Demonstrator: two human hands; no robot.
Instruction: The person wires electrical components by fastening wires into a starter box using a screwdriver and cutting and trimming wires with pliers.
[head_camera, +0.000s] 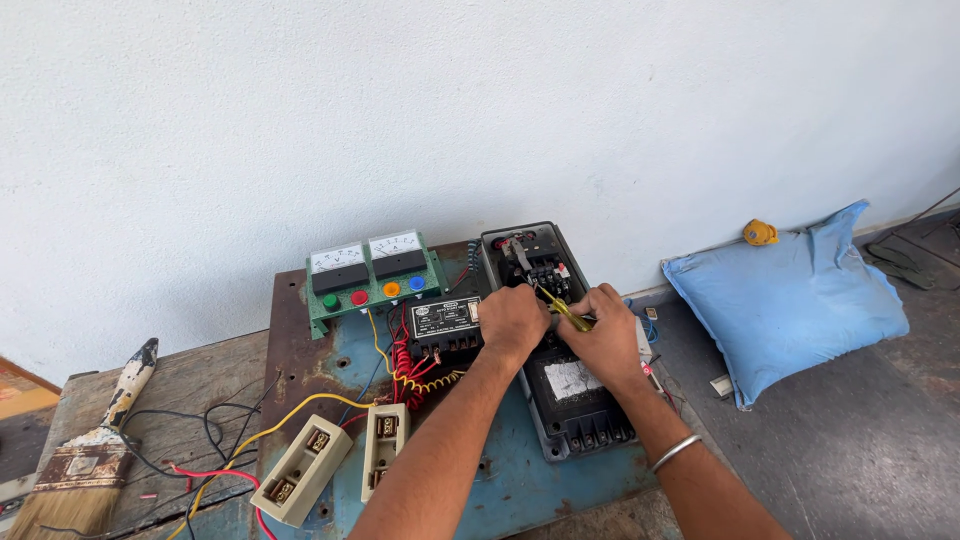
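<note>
1. Two hands meet over an open black starter box (560, 340). My right hand (612, 340) has its fingers clamped on a yellow-handled screwdriver (562, 312), whose tip points up and left into the box's upper parts.
2. My left hand (512, 318) rests curled on the box's left edge, just beside the right; I cannot tell what its fingers grip.
3. Inside the box, black terminal blocks sit at the top, with a worn white square label (572, 380) lower down.
4. Left of it, a small black relay (445, 325) carries a white rectangular label.
5. Further left stands a green meter panel (372, 280) with two white dials and coloured buttons.
6. Both lie on a rusty blue plate (510, 480).
</note>
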